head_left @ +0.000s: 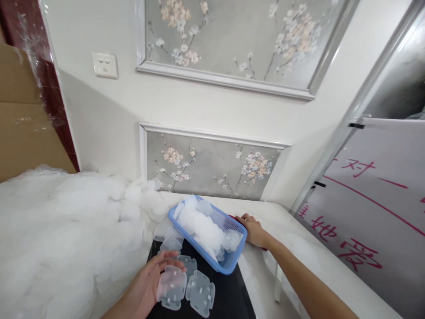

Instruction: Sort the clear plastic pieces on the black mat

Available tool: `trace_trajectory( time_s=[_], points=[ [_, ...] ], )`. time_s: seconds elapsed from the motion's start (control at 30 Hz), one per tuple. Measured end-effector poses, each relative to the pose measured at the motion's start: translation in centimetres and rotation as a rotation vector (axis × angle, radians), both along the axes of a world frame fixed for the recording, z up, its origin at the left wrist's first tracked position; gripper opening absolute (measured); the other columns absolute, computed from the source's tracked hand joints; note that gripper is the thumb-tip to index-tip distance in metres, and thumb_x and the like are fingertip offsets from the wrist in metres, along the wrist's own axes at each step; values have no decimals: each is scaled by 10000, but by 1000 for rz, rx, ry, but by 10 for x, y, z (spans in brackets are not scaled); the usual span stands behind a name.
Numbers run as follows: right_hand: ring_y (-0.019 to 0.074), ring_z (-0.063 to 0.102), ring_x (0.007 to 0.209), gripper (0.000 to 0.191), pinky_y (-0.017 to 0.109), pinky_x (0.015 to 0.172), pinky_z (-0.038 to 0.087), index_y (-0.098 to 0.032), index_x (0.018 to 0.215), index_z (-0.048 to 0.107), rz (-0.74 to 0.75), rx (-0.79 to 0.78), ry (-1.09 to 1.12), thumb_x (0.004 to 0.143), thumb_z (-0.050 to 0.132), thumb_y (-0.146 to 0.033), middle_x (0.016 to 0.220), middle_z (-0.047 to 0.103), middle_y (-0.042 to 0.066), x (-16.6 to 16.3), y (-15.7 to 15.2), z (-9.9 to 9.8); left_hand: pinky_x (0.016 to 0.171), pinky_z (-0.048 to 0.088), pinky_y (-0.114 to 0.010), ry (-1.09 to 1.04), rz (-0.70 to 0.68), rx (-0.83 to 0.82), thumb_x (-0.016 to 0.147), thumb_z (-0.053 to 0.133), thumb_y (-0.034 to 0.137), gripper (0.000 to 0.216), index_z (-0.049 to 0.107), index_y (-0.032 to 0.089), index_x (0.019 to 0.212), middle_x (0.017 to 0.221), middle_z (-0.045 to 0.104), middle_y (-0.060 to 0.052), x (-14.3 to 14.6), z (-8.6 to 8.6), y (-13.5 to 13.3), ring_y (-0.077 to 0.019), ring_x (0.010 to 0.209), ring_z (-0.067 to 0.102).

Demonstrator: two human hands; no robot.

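A blue plastic basket [229, 266] holds a heap of translucent white plastic pieces [202, 228] and sits tilted across the edge of a black surface [229, 294]. My right hand [253, 230] is beside the basket's right end, fingers bent over a red object [264, 249] that it mostly hides. Over the black surface, my left hand [149, 277] has its fingers stretched out and apart. One clear, square plastic piece with notched edges [171, 290] overlaps its fingers; whether it rests on them is unclear. Another such piece [201, 292] lies just to the right.
A large mound of white translucent pieces [66, 230] covers the left side of the white table [265, 208]. Behind stands a wall with flowered panels [212, 161]. At the left is a cardboard box [29, 128]; at the right, a white board with red writing [372, 199].
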State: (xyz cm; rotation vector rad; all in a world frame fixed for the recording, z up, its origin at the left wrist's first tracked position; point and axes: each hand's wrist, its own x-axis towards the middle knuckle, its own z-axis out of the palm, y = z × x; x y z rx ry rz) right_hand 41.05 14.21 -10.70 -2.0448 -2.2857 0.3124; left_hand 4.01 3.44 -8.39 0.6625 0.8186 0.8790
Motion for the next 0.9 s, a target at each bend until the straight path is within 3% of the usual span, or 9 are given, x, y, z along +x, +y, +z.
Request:
trace_trajectory(
  time_s=[0.63,0.9],
  points=[
    [307,451,1146,688,429,923,353,-277,1461,373,33,15,37,799,556,-332,1234,471,153,0,-4,4,866,475,-352,9,13,-23,920,505,390,343,593,121,1114,1014,658,-135,3,8,-2,-251,995,607],
    [321,439,1159,722,452,951,338,-264,1469,366,12,-3,52,782,579,-323,1259,456,163,-1,-5,6,902,460,-360,-7,-11,5,908,527,415,369,588,129,1133,1035,656,-133,1,0,2,-256,1024,602]
  ],
)
